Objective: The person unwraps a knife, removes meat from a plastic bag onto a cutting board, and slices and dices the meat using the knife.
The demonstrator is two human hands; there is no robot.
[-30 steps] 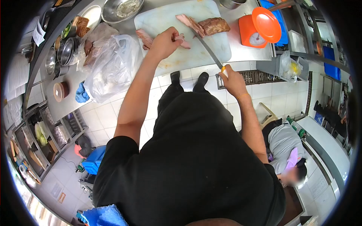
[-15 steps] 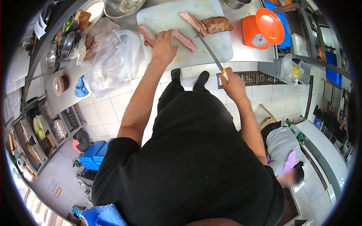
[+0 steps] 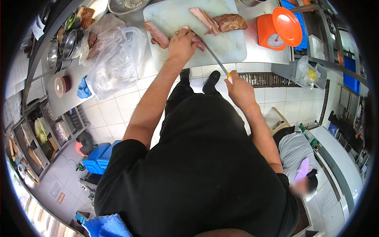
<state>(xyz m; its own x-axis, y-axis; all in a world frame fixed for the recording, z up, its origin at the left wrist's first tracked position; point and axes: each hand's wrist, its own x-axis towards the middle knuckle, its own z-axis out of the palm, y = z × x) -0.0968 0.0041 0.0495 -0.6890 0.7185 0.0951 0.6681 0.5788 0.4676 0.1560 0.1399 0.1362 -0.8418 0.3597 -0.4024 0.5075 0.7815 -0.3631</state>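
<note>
My right hand (image 3: 240, 90) is closed round the yellow and white handle of a long knife (image 3: 215, 57). The blade reaches up and left over the white cutting board (image 3: 221, 47), its tip end at a strip of meat (image 3: 199, 42). My left hand (image 3: 182, 44) lies on that strip with fingers together, pressing it and covering most of it. Left of this hand is another meat piece (image 3: 157, 34). Farther up the board, a pale slab (image 3: 204, 19) touches a browned chunk of meat (image 3: 230, 23).
An orange scale (image 3: 271, 33) stands right of the board. Clear plastic bags (image 3: 118, 65), a metal bowl (image 3: 128, 4), stacked bowls (image 3: 71, 45) and a lidded tub (image 3: 62, 85) are on the left. A person in grey (image 3: 297, 154) is at the lower right.
My left hand has moved right from beside the strip onto it. The knife has shifted left, away from the far slab and against the strip.
</note>
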